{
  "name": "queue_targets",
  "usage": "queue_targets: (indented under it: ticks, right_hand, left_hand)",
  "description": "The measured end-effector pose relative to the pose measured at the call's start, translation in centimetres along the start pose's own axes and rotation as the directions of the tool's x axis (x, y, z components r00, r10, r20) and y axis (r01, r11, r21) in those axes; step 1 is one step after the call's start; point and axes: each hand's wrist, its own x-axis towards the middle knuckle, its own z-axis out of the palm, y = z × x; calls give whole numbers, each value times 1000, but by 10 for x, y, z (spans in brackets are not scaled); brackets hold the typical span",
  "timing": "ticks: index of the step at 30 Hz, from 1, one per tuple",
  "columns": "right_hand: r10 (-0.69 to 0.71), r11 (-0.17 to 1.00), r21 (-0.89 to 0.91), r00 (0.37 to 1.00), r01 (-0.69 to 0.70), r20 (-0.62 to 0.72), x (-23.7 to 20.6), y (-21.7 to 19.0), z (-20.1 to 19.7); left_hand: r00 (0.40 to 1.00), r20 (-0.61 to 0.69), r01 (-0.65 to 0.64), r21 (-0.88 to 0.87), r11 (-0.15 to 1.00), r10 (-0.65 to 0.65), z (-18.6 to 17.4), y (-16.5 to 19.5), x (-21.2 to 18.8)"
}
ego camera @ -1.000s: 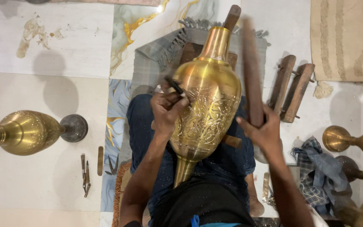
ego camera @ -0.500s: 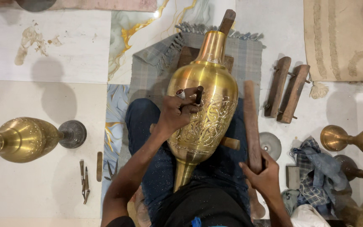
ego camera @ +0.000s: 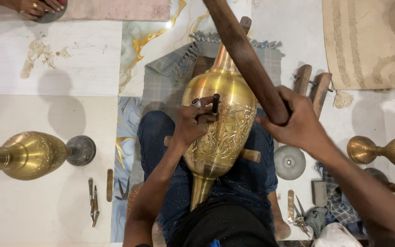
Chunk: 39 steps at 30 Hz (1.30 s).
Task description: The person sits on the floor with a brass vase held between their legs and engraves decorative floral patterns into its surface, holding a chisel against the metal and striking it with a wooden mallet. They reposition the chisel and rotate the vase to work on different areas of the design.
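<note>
Brass vase [ego camera: 222, 123]: lies on its side across the person's lap at the centre of the frame, neck toward the top, foot toward the bottom; the lower belly carries chased scrollwork, the upper belly is plain and polished.
Handling: it looks like hollow sheet metal, stiff but easily dented, and smooth enough to roll or slip; I judge it fairly weighty for its bulk. The narrow neck and the flared foot seem the safest places to take hold, with the belly cradled on the thighs.
Left hand [ego camera: 193, 123]: rests on the vase's left flank, fingers clenched around a short dark punch [ego camera: 215, 103] set upright on the metal.
Right hand [ego camera: 298, 121]: right of the vase, fingers wrapped tight about a long wooden stick [ego camera: 245, 57] that slants up toward the top centre of the frame.
Support: a wooden dowel [ego camera: 250, 155] shows beneath the vase, on blue trousers; a grey fringed cloth [ego camera: 170, 77] lies under the neck end.
Floor [ego camera: 69, 68]: pale marble tiles, hard and smooth, with a beige rug [ego camera: 371, 41] at upper right.
Left side: another brass vase [ego camera: 26, 155] lies on the floor; small hand tools [ego camera: 93, 199] lie below it.
Right side: wooden blocks [ego camera: 312, 84], a grey metal disc [ego camera: 289, 162], more brass vessels [ego camera: 389, 151] at the right edge.
Upper left corner: another person's hand [ego camera: 33, 5].
</note>
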Motion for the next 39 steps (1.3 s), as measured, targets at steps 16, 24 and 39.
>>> queue_targets:
  ticks: [16,24,39]
  right_hand:
    - [127,965,-254,963,-65,237,27,-37,-2]
    - [187,959,-259,943,-114,276,26,-31,1]
    - [112,992,-75,980,-101,165,25,-28,0]
  left_hand:
    - [998,46,-44,-54,998,46,-2,3,4]
    - [996,72,-54,7,999,53,-4,3,4]
    - [994,62,-86,27,996,84,-7,6,9]
